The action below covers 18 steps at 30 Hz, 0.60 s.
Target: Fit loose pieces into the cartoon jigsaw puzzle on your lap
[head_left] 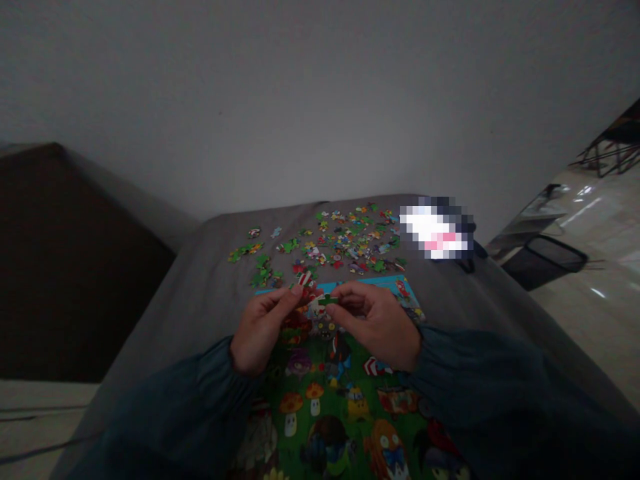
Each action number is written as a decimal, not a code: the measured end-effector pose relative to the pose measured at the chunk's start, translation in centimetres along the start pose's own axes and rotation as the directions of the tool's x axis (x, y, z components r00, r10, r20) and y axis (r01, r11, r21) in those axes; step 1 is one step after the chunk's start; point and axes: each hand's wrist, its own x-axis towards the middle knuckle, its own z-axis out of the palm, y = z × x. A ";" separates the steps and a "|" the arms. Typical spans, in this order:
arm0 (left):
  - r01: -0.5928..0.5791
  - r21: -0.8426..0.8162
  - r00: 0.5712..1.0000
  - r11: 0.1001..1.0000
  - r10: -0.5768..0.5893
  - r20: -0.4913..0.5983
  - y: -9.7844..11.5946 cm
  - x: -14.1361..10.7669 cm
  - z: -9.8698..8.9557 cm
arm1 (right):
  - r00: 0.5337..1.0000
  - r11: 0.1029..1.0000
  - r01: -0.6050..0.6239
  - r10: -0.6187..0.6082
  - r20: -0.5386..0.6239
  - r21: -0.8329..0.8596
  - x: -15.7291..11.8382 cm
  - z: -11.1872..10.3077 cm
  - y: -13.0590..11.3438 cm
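Between the thumb and fingers of my left hand (263,325) is a red-and-white puzzle piece (305,280). My right hand (376,320) pinches a green puzzle piece (327,300) a little to the right of it. Both pieces are held over the upper part of a colourful puzzle picture (350,393), which shows cartoon mushrooms and other figures on green under a light blue top strip. My forearms cover parts of its left and right sides.
Many loose puzzle pieces (355,240) lie scattered beyond the picture on a grey cloth-covered surface (200,293). A blurred-out bright object (435,230) sits at the back right. A pale wall (300,100) rises behind, and a dark box-like shape (70,267) stands at the left.
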 end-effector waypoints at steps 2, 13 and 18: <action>0.020 -0.015 1.000 1.000 -0.020 0.007 0.2 -0.1 0.0 | 1.000 1.000 -0.020 0.020 -0.004 -0.024 0.0 0.0 0.0; -0.097 0.167 0.995 0.981 0.095 0.019 0.2 0.1 -0.4 | 0.991 0.985 -0.130 0.130 0.004 0.115 0.0 -0.1 0.2; -0.133 0.213 0.991 0.968 0.123 0.059 0.1 0.0 -0.5 | 0.991 0.984 -0.131 0.133 -0.007 0.119 0.1 -0.1 -0.1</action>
